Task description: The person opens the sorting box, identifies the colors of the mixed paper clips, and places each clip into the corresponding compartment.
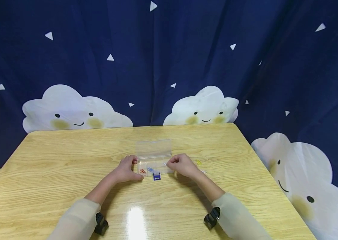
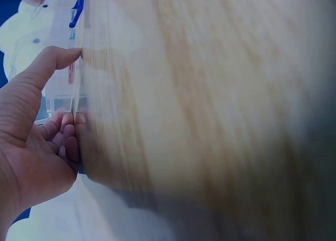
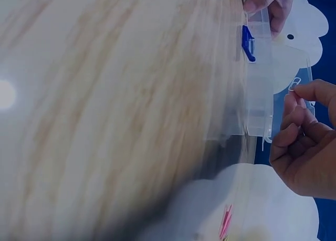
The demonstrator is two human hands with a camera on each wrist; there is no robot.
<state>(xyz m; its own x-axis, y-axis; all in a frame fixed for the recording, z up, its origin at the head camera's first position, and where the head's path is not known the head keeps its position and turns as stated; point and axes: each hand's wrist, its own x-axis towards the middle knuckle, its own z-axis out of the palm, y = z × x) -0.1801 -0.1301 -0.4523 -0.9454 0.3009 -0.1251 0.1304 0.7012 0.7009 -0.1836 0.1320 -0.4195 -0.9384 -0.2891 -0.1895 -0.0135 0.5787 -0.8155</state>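
Note:
A clear plastic compartment box (image 1: 158,164) stands on the table with its lid (image 1: 154,149) raised at the back. Red paper clips (image 1: 142,171) lie in its left compartment, and blue paper clips (image 1: 150,170) in the one beside it. At the front hangs a blue latch (image 1: 156,176). My left hand (image 1: 126,170) grips the box's left end, thumb at the front and fingers curled at the side. Between thumb and index finger, my right hand (image 1: 182,165) pinches a white paper clip (image 3: 295,84) over the box's right part.
Yellow paper clips (image 1: 198,162) lie on the wooden table (image 1: 67,176) right of the box, with a whitish clip (image 1: 204,171) nearer me. Pink clips (image 3: 226,222) show low in the right wrist view. A dark blue curtain (image 1: 145,66) hangs behind the table.

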